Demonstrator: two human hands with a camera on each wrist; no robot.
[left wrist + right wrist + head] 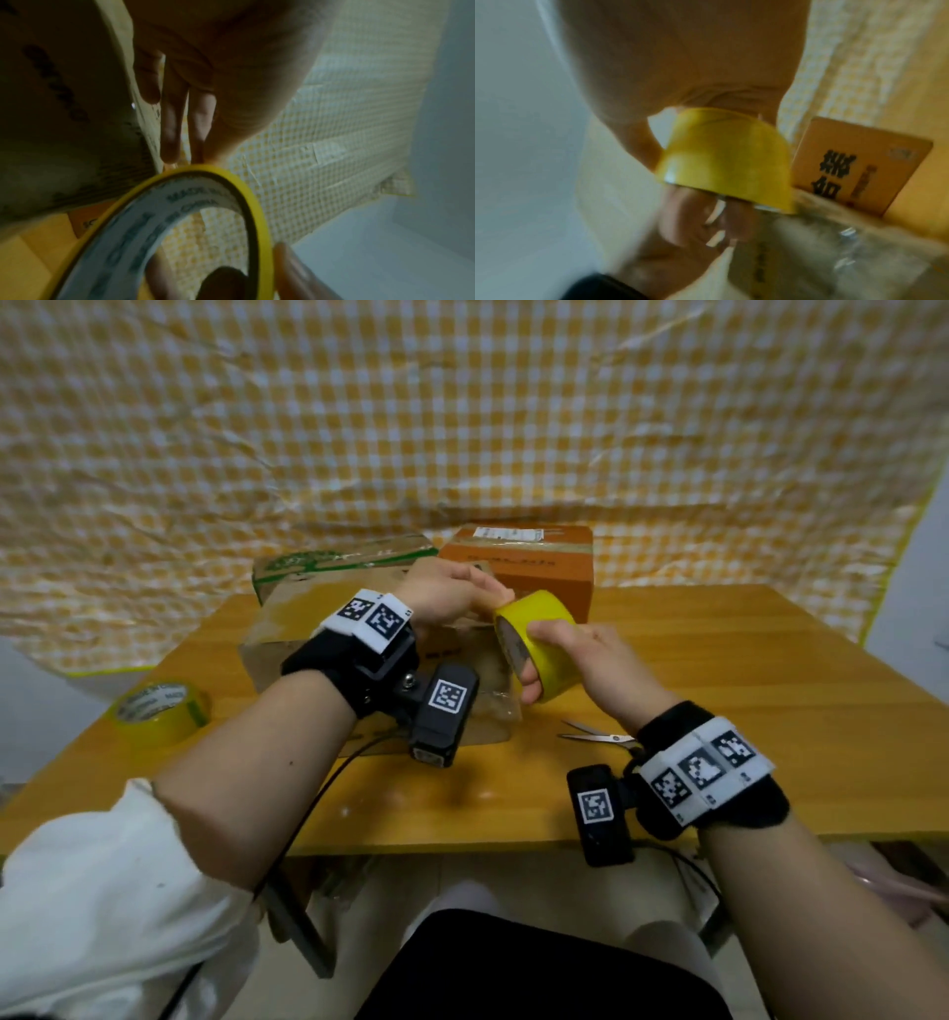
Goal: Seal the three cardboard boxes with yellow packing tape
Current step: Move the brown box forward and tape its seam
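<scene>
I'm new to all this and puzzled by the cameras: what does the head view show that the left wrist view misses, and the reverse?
Only the head view shows the scissors, a second tape roll at the table's left edge, and the green-printed box. Only the left wrist view shows the print inside the core of the yellow tape roll. Both show that roll, the left hand touching its edge, and the right hand gripping it.

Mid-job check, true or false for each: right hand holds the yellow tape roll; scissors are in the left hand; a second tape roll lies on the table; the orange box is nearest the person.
1. The right hand holds the yellow tape roll. True.
2. The scissors are in the left hand. False: they lie on the table.
3. A second tape roll lies on the table. True.
4. The orange box is nearest the person. False: it stands at the back.
</scene>
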